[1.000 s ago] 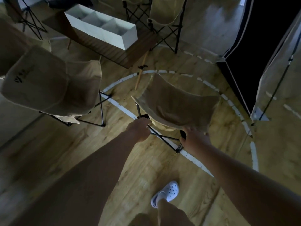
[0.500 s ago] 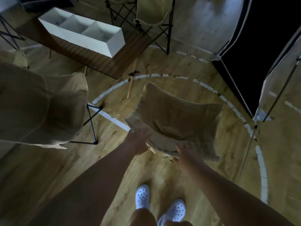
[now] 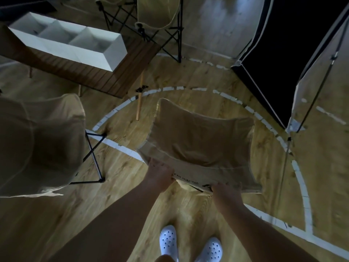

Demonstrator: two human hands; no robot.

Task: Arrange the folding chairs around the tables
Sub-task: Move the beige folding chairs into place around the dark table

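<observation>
Since half a second ago the tan folding chair (image 3: 202, 144) has swung closer, its back edge now level with both hands. Left hand (image 3: 160, 173) and right hand (image 3: 226, 191) are each curled tight around that near fabric edge — left at 7 o'clock of the seat, right at 5. From the hands the chair lies toward 12; the slatted table (image 3: 105, 76) sits beyond at 11 o'clock — nearer the left hand.
</observation>
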